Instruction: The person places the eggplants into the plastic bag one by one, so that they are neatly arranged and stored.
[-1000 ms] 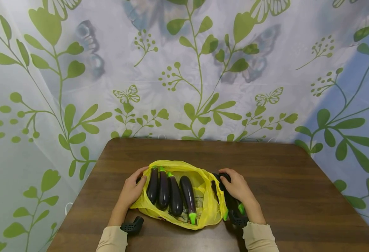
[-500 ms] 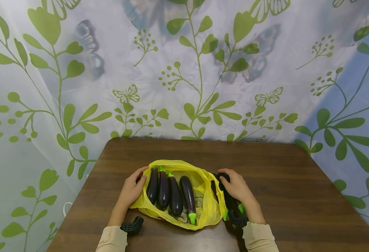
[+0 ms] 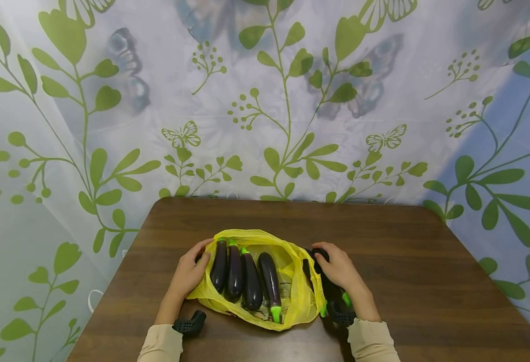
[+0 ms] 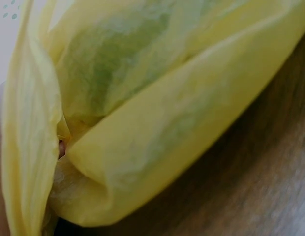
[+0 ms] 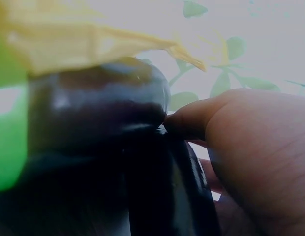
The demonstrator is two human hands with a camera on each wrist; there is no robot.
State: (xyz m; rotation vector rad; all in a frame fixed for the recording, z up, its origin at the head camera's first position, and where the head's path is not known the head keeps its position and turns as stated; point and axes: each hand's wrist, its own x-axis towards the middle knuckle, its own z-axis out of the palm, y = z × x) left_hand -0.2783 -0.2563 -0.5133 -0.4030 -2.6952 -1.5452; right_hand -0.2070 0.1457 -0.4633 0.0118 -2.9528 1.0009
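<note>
A yellow plastic bag (image 3: 302,301) lies on the table with its mouth spread, showing several dark eggplants (image 3: 235,274) with green caps. My left hand (image 3: 190,269) grips the bag's left side at the rim; in the left wrist view the bag (image 4: 157,142) hides nearly all of it. To the right, outside the bag, more eggplants lie partly under my right hand (image 3: 340,266). The right wrist view has my right hand (image 5: 260,152) with its thumb and fingers about the end of one eggplant (image 5: 167,191); another eggplant (image 5: 98,103) lies against it, under the bag's edge.
The brown wooden table (image 3: 409,251) extends behind and to both sides of the bag. A curtain (image 3: 265,110) with green leaves and butterflies hangs at its back edge. Each wrist wears a black camera mount (image 3: 190,324).
</note>
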